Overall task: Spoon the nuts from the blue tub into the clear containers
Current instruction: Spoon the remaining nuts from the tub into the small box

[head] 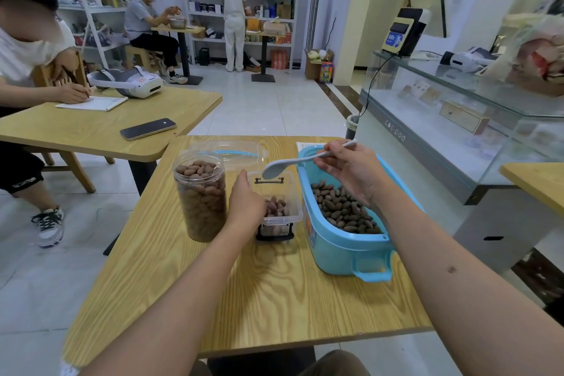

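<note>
Two hands share the job: left hand (245, 203) steadies the small clear box (279, 203) just left of the blue tub (341, 249), its fingers hidden, while right hand (351, 169) fingers pinch the white spoon (293, 163) above the box.

Left hand (245, 203) curled; right hand (351, 168) pinching

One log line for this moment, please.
right hand: holds white spoon over small clear box | left hand: steadies box | jar: full
</note>
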